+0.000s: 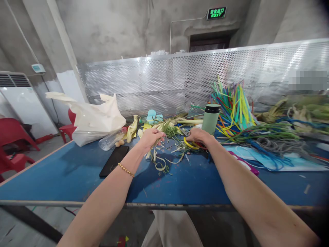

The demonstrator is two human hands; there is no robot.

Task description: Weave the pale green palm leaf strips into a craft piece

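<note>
My left hand [152, 137] is closed in a pinch over the middle of the blue table. A pale curled strip [160, 164] lies just below it, but what sits between the fingertips is too small to make out. My right hand [199, 135] is curled at a yellow-handled tool [190, 143], which looks gripped near the tabletop; its exact kind is unclear. Between the hands lies a bunch of thin green stems [171, 131], with pale plant scraps around it. A green tumbler with a black lid [210, 120] stands right behind my right hand.
To the left are a white plastic bag [99, 118], a clear bottle [110, 140] and a black phone [114, 161]. Colourful pipe-cleaner-like strips [238, 109], grey cord [280, 145], blue masks [272, 159] and a purple packet [244, 163] lie right. A perforated metal panel [159, 82] borders the back.
</note>
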